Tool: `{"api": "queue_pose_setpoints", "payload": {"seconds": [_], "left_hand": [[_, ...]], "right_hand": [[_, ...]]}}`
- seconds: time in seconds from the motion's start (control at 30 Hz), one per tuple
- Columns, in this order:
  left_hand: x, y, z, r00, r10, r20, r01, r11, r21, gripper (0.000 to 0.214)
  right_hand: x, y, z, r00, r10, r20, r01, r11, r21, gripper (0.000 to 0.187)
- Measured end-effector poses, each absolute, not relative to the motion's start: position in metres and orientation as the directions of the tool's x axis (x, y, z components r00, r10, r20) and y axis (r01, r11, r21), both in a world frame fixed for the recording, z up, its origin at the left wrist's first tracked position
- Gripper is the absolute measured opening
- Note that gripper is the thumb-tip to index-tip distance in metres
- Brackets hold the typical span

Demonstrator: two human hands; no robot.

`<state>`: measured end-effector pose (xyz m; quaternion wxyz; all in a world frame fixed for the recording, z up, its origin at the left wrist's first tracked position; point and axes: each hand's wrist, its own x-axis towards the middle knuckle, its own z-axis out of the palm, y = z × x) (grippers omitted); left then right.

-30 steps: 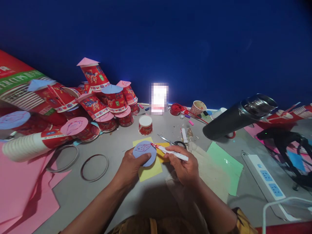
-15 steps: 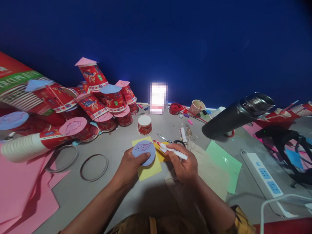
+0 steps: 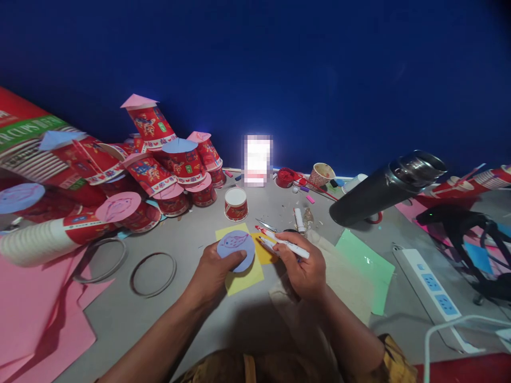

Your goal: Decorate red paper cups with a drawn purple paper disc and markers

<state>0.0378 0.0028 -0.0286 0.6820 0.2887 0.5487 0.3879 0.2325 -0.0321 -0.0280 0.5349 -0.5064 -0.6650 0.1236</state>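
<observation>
My left hand [image 3: 217, 268] pinches a round blue paper disc [image 3: 238, 258] by its lower edge, thumb on top. A fish-like outline with dots is drawn on the disc in purple and blue. Closed around white marker pens [image 3: 293, 247], my right hand [image 3: 305, 268] is just right of the disc, and a red tip shows at the pens' upper end. The tips are apart from the paper. Under the disc lie a yellow sheet [image 3: 243, 284] and an orange piece of paper [image 3: 264, 252]. Scissors [image 3: 266, 225] rest behind my right hand, their handles partly hidden.
Red paper cups [image 3: 186, 165] with paper tops are stacked at the left. A short cup [image 3: 236, 205] stands ahead. Tape rings [image 3: 153, 274] and pink sheets [image 3: 35, 308] lie left. On the right are a dark thermos [image 3: 383, 189], green paper [image 3: 367, 271] and a power strip [image 3: 429, 292].
The marker pens in my right hand have shifted and spread slightly, with a second dark tip now visible beside the red one. My left hand and the disc have barely moved.
</observation>
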Motion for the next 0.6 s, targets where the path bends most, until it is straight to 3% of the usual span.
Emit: {"api": "queue_pose_setpoints", "payload": {"seconds": [0.23,0.4,0.6], "left_hand": [[0.0353,0.0031,-0.0309,0.099,0.867,-0.489,-0.173,0.498,0.849,0.049],[0.0357,0.0026,-0.0305,0.101,0.866,-0.490,-0.180,0.500,0.847,0.045],[0.0379,0.0022,-0.0331,0.126,0.868,-0.480,-0.173,0.496,0.851,0.042]], "right_hand": [[0.2306,-0.0343,-0.0281,-0.002,0.808,0.589,0.501,0.510,-0.699,0.017],[0.2324,-0.0324,-0.0272,0.094,0.787,0.610,0.546,0.471,-0.693,0.015],[0.2255,-0.0397,-0.0233,0.046,0.797,0.602,0.433,0.527,-0.731,0.015]]}}
